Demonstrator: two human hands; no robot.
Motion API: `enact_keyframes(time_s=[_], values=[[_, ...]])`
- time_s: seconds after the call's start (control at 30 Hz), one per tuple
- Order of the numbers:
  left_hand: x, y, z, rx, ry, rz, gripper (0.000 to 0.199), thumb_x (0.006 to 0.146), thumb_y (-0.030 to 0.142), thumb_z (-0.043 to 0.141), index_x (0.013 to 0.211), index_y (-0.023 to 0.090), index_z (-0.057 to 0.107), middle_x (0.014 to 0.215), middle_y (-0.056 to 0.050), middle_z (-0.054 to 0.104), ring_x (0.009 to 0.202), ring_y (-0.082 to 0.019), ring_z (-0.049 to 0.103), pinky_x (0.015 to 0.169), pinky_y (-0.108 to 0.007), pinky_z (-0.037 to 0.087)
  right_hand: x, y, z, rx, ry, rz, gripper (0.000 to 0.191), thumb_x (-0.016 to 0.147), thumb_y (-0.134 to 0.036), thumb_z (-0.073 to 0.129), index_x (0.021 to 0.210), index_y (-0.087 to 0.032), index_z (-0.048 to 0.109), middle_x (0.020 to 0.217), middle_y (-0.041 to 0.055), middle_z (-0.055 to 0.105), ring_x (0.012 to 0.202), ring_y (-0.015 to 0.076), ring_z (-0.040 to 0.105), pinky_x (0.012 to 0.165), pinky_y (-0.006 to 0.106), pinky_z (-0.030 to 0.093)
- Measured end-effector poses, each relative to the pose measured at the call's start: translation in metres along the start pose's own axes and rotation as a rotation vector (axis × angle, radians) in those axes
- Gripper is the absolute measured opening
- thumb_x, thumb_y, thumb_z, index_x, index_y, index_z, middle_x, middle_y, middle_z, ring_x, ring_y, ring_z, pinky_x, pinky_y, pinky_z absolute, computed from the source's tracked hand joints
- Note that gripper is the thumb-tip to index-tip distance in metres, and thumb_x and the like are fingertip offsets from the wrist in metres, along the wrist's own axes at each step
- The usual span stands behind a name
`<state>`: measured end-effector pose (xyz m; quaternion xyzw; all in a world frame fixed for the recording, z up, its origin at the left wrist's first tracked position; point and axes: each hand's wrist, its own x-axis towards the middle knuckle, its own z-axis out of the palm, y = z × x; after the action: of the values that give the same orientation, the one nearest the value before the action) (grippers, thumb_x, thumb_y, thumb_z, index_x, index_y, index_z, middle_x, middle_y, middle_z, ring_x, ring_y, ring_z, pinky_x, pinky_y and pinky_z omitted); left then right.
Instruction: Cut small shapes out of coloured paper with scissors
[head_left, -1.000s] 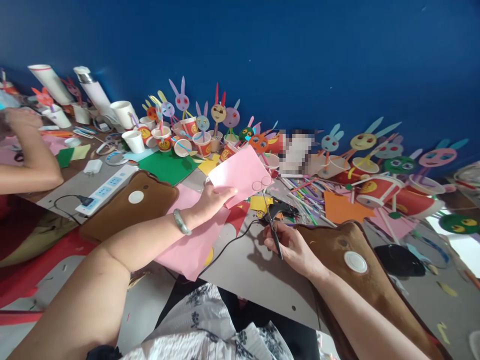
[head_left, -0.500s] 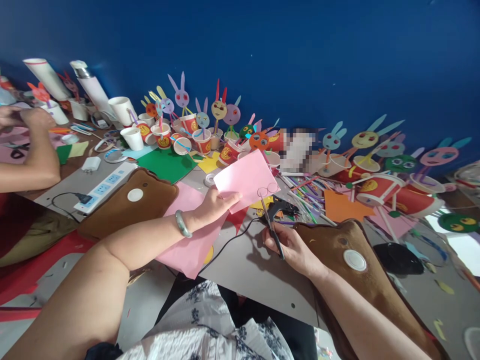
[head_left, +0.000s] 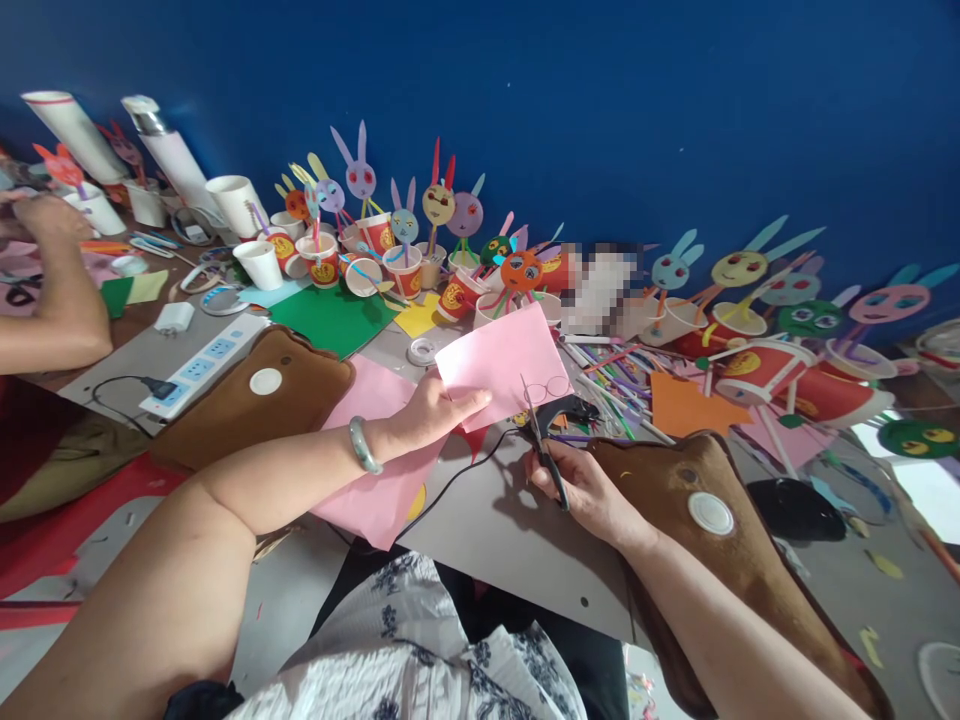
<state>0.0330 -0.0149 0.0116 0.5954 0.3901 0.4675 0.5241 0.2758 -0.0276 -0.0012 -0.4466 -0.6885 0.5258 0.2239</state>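
Observation:
My left hand [head_left: 444, 408] is closed on a folded sheet of pink paper [head_left: 504, 358], thumb on top, holding it up above the table. Two circles are drawn side by side near the paper's lower right corner. My right hand [head_left: 581, 485] grips black-handled scissors [head_left: 553, 475], and their blades reach the paper's lower edge just left of the circles. Behind the scissors lies a black glue gun [head_left: 564, 411] with a cable. A larger pink sheet [head_left: 386, 470] rests on the table under my left wrist.
Paper cups with rabbit-faced figures [head_left: 403, 262] line the blue wall. Coloured sticks [head_left: 619, 385] are heaped behind my right hand. Brown cushions [head_left: 675, 530] lie on both sides. A power strip [head_left: 206, 370] sits at left, near another person's arm [head_left: 64, 300].
The view has shifted slightly. The scissors' blades now reach further up onto the pink paper, beside the circles. Both hands keep their hold.

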Motion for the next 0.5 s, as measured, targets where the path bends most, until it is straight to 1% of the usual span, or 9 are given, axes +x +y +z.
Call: enact_keyframes(time_s=[0.1,0.27,0.5], values=[[-0.0009,-0.0027,-0.0017,0.021,-0.039,-0.004,0.047,0.094,0.041,0.056,0.055,0.019,0.040,0.057,0.003,0.044,0.057,-0.009,0.040,0.067,-0.028,0.040,-0.0001,0.0013,-0.0005,-0.005,-0.003,-0.001,0.062,0.077,-0.078,0.064,0.071,-0.017,0.056,0.063,-0.0018,0.050,0.058,0.0108,0.040,0.052,0.025,0.033],[-0.0014,-0.0024,-0.0027,0.019,-0.036,0.006,0.047,0.093,0.044,0.058,0.057,0.019,0.041,0.059,0.002,0.046,0.058,-0.010,0.041,0.068,-0.028,0.041,0.0004,0.0004,-0.0002,0.001,-0.022,0.008,0.062,0.077,-0.078,0.063,0.072,-0.017,0.056,0.064,-0.0020,0.050,0.059,0.0105,0.040,0.053,0.026,0.033],[-0.0019,-0.0004,-0.0015,0.022,-0.023,-0.021,0.049,0.093,0.042,0.057,0.054,0.020,0.038,0.056,0.004,0.041,0.057,-0.009,0.038,0.066,-0.028,0.039,-0.0007,-0.0001,-0.0016,-0.023,-0.014,0.024,0.060,0.078,-0.076,0.064,0.070,-0.017,0.055,0.061,-0.0037,0.044,0.057,0.0096,0.037,0.052,0.025,0.030]])
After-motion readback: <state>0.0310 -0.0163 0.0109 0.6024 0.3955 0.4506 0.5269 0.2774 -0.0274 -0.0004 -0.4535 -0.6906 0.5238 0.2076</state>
